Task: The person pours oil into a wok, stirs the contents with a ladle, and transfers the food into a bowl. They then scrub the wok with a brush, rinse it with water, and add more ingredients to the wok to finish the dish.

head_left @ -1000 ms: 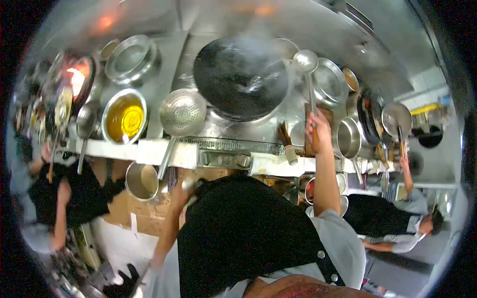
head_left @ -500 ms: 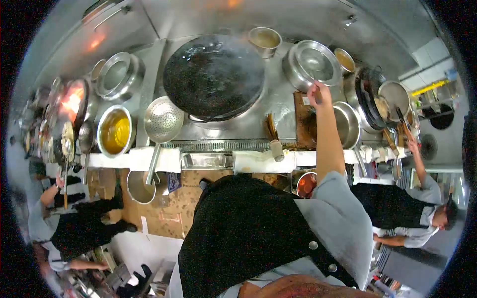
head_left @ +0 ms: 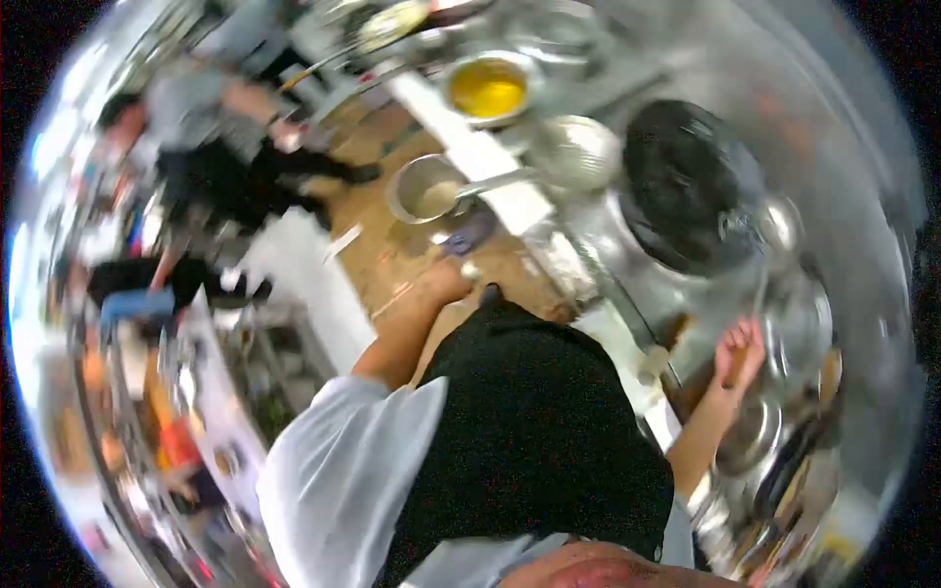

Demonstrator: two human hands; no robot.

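Note:
My right hand [head_left: 740, 353] is closed round the wooden grip of a metal ladle [head_left: 780, 225]. The ladle's bowl is at the rim of a large dark wok [head_left: 678, 186], whose inside looks wet and shiny. My left hand [head_left: 448, 281] is held low over the brown floor, in front of my apron; motion smears its fingers, and a small whitish spot shows at their tips. Nearest to it is a deep metal pot [head_left: 400, 193]. Over that pot reaches the handle of a perforated strainer [head_left: 580, 154], whose bowl lies on the stove edge.
A bowl of yellow oil [head_left: 487, 90] stands beyond the strainer. Steel pots [head_left: 796, 323] sit right of my right hand. A bamboo brush [head_left: 655, 363] lies by the white cloth edge [head_left: 603, 333]. A co-worker [head_left: 196, 127] stands at the upper left, with shelving at the lower left.
The view has swung round to the left. My right hand has brought the ladle from the steel pot to the wok's rim. My left hand has come into view.

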